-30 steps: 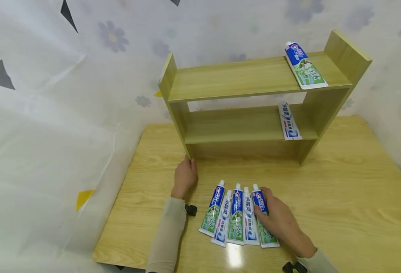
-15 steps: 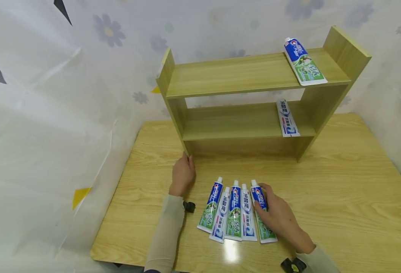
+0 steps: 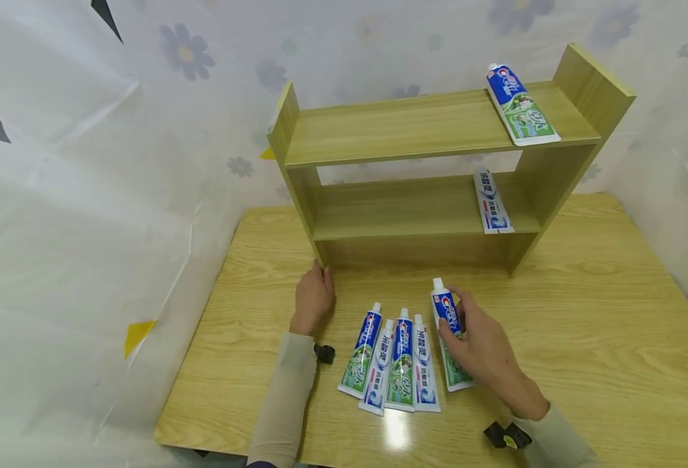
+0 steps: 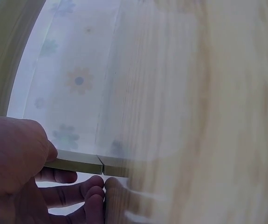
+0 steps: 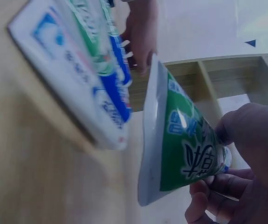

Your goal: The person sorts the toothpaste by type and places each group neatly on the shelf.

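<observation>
My right hand (image 3: 484, 341) grips a blue and green toothpaste tube (image 3: 448, 311) between thumb and fingers, cap pointing toward the shelf. In the right wrist view the green end of this tube (image 5: 182, 135) shows its flat white crimp, apart from the other tubes. Left of it lie two white toothpaste tubes (image 3: 424, 370) and two blue and green toothpaste tubes (image 3: 402, 364), fanned side by side. My left hand (image 3: 313, 298) holds the bottom front of the wooden shelf's (image 3: 391, 227) left side panel. In the left wrist view its thumb and fingers (image 4: 61, 196) straddle the panel edge.
On the top board, at the right, a blue and green toothpaste tube (image 3: 519, 107) lies with its end at the front edge. A white toothpaste tube (image 3: 492, 201) lies on the board below. The shelf stands on a wooden table (image 3: 601, 312) before a flower-patterned sheet (image 3: 356, 58).
My right hand has picked up the rightmost blue and green toothpaste tube and moved it forward, toward the shelf. The left hand has kept its grip on the side panel.
</observation>
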The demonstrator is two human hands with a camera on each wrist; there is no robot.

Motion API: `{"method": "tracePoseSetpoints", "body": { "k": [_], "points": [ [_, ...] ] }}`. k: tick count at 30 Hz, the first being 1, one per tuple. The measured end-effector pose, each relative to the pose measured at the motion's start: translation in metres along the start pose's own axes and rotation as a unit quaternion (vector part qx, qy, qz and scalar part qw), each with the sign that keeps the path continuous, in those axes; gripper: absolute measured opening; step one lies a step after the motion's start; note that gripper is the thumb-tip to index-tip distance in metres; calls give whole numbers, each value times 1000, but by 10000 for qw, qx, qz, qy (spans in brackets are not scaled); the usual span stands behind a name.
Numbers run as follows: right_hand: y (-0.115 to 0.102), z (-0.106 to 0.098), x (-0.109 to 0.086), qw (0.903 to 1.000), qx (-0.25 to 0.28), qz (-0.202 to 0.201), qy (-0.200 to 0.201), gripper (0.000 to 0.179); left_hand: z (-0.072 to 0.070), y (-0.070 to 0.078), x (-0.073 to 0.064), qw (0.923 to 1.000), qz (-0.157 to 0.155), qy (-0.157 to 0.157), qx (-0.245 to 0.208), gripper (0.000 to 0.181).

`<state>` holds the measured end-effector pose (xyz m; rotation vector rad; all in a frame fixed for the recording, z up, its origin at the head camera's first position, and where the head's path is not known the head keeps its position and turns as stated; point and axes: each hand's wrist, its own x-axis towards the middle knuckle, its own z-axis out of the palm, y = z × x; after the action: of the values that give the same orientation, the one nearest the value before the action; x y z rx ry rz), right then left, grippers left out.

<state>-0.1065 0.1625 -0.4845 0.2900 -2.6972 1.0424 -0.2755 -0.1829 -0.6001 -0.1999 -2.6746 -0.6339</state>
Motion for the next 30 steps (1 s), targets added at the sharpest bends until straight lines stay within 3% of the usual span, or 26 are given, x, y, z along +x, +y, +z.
{"method": "tracePoseSetpoints", "body": {
  "k": [10,17,26,27,30],
  "points": [
    [-22,-34,33,9962,69,-710,503,65,0,1,1,9999,-75,-101,-18,34],
    [-28,-40,43,9938,103,-861,701,67,-2,2,2,9998,-106,-174,-57,34],
    [-37,-51,57,9877,92,-1173,1028,67,-4,6,2,9998,-47,-30,-171,32],
    [-38,-52,59,9867,86,-1219,1071,67,-12,11,1,9998,-28,11,-171,33],
    [-40,-55,65,9835,36,-1353,1197,66,-12,11,-1,9997,-61,65,-206,35]
  ]
}}
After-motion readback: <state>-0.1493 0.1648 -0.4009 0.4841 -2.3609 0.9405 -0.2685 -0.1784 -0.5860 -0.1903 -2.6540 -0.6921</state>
